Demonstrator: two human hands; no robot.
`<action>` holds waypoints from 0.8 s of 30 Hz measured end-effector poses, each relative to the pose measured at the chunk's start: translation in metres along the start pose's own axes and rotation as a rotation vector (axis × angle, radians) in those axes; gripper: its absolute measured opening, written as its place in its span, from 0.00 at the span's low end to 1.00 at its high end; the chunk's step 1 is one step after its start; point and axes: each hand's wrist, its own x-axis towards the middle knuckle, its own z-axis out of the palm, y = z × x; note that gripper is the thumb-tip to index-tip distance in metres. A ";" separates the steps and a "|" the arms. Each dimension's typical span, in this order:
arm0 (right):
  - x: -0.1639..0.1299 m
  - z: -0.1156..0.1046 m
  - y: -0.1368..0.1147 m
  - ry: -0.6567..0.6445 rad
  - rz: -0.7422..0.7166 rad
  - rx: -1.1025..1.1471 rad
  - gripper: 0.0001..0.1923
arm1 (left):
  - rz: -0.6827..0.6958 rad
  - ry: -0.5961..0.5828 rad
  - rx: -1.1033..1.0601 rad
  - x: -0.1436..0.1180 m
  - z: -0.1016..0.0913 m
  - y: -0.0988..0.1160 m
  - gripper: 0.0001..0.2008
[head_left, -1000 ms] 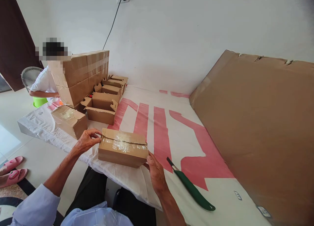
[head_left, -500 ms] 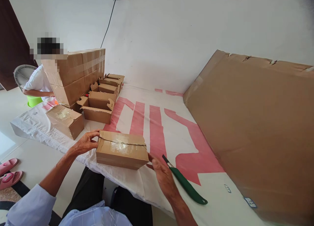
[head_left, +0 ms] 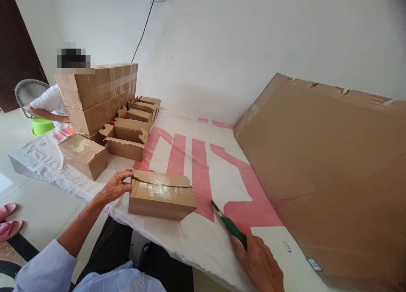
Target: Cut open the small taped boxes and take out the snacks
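Note:
A taped cardboard box (head_left: 161, 201) lies in front of me near the table's front edge, with a slit running along its top flap. My left hand (head_left: 117, 185) grips its upper left corner, fingers on top and thumb against the end. To the right, my right hand (head_left: 258, 258) is closed around the green handle of a knife (head_left: 234, 229). The knife's narrow blade points up and left, apart from the box. My palm hides the rear of the handle.
Another taped box (head_left: 83, 156) sits at the left, beside a row of opened boxes (head_left: 125, 150). Stacked cartons (head_left: 95, 89) stand behind them. A person in a white sleeve (head_left: 47, 102) is beyond the stack. A large cardboard sheet (head_left: 333, 169) leans at the right.
My right hand has left the box's right end, moved right and closed around the knife handle. My left hand stays on the box, whose far flap now sits slightly raised.

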 end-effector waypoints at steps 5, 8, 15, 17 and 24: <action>0.006 -0.050 -0.064 -0.012 0.007 0.404 0.26 | -0.008 -0.050 -0.007 -0.001 0.001 0.005 0.19; 0.004 -0.081 -0.125 -0.217 -0.276 0.529 0.24 | 0.010 -0.052 0.025 -0.002 0.001 0.006 0.20; 0.012 -0.101 -0.221 -0.420 -0.717 0.353 0.21 | 0.030 -0.070 0.076 -0.001 -0.002 0.002 0.23; 0.017 -0.099 -0.227 -0.405 -0.756 0.306 0.19 | 0.032 -0.077 0.075 0.000 -0.002 0.001 0.24; 0.021 -0.099 -0.234 -0.360 -0.836 0.163 0.19 | 0.055 -0.077 0.063 0.001 -0.003 -0.001 0.20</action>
